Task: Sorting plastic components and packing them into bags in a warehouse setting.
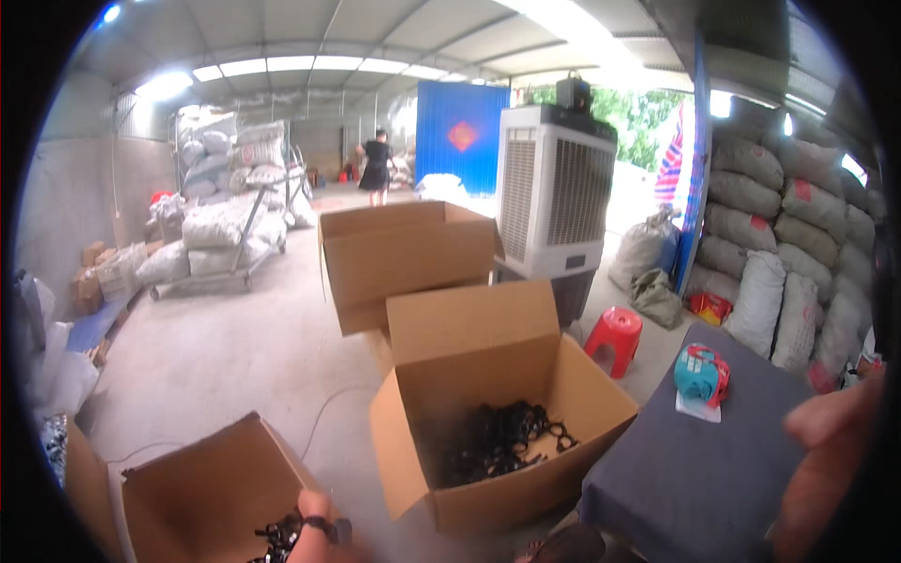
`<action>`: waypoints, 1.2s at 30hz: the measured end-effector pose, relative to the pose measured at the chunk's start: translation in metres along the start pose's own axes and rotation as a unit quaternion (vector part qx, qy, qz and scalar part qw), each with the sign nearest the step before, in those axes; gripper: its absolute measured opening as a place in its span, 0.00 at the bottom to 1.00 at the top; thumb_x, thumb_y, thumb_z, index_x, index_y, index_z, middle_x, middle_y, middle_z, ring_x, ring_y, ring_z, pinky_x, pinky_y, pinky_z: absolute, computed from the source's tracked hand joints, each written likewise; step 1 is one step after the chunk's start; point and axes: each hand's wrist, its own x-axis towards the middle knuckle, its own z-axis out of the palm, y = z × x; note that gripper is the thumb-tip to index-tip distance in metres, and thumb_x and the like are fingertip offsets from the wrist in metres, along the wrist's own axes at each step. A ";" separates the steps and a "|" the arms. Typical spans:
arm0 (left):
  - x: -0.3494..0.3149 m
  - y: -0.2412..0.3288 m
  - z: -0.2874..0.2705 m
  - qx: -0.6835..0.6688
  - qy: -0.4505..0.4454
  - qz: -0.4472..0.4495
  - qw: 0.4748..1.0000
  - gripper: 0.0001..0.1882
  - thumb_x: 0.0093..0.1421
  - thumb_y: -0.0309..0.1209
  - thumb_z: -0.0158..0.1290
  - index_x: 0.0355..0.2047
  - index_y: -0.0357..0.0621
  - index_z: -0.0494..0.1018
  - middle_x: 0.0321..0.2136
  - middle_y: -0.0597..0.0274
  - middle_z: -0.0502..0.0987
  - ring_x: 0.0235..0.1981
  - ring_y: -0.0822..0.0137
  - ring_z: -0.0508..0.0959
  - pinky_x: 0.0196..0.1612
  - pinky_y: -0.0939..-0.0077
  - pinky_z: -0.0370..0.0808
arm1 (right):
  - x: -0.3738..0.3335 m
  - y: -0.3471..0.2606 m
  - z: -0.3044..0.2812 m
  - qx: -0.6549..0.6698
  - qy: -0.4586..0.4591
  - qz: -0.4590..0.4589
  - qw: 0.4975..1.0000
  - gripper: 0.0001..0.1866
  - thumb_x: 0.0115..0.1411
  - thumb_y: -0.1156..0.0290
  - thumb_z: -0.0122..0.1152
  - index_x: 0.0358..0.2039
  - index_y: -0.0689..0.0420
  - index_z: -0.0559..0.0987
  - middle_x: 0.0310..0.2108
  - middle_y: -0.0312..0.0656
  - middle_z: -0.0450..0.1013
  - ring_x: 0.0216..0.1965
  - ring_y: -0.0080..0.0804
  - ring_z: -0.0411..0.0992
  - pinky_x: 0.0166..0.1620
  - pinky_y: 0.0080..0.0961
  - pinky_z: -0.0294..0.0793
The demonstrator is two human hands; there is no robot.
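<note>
My left hand point(314, 505), with a dark band at the wrist, is at the right side of an open cardboard box point(211, 469) at the lower left. Black parts point(277, 539) lie close beside it; its fingers are mostly hidden, so any hold cannot be made out. At the right edge, my right hand point(831, 436) is raised over the grey-covered table and smeared by motion. A larger open cardboard box point(507, 511) in the middle contains a heap of black ring-shaped parts point(507, 436).
Another carton point(404, 267) stands behind, beside a tall air cooler point(554, 188). A red stool point(615, 340) is near the grey-covered table point(694, 469), which bears a teal-and-red bundle point(702, 375). Stacked sacks point(746, 202) line the right; a person point(376, 164) stands far back.
</note>
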 end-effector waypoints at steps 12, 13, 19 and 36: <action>0.023 -0.027 0.039 0.014 -0.033 0.065 0.997 0.09 0.52 0.25 0.47 0.31 0.33 0.73 0.22 0.48 0.76 0.24 0.55 0.75 0.23 0.62 0.70 | -0.108 0.119 0.087 -0.007 -0.194 0.280 0.940 0.20 0.49 0.73 0.61 0.44 0.63 0.72 0.41 0.50 0.70 0.39 0.41 0.73 0.42 0.29 0.72; 0.020 -0.018 0.039 0.049 -0.045 0.067 0.995 0.09 0.52 0.25 0.46 0.31 0.33 0.73 0.23 0.47 0.76 0.24 0.54 0.76 0.24 0.62 0.71 | -0.130 0.139 0.099 -0.014 -0.190 0.285 0.939 0.20 0.49 0.73 0.61 0.44 0.63 0.72 0.41 0.50 0.70 0.39 0.41 0.73 0.42 0.29 0.72; 0.003 0.005 0.007 0.107 -0.063 0.098 0.987 0.11 0.52 0.30 0.48 0.31 0.34 0.75 0.28 0.46 0.77 0.32 0.54 0.77 0.31 0.62 0.73 | -0.195 0.213 0.156 -0.166 -0.402 0.300 0.849 0.36 0.47 0.56 0.65 0.54 0.57 0.65 0.57 0.48 0.60 0.60 0.48 0.54 0.59 0.51 0.54; -0.008 0.021 0.000 0.094 -0.039 -0.003 0.995 0.10 0.48 0.26 0.53 0.30 0.34 0.76 0.33 0.42 0.77 0.40 0.47 0.77 0.41 0.61 0.74 | -0.223 0.246 0.189 -0.271 -0.371 0.204 0.864 0.19 0.44 0.64 0.63 0.37 0.52 0.72 0.46 0.41 0.67 0.59 0.42 0.56 0.59 0.62 0.47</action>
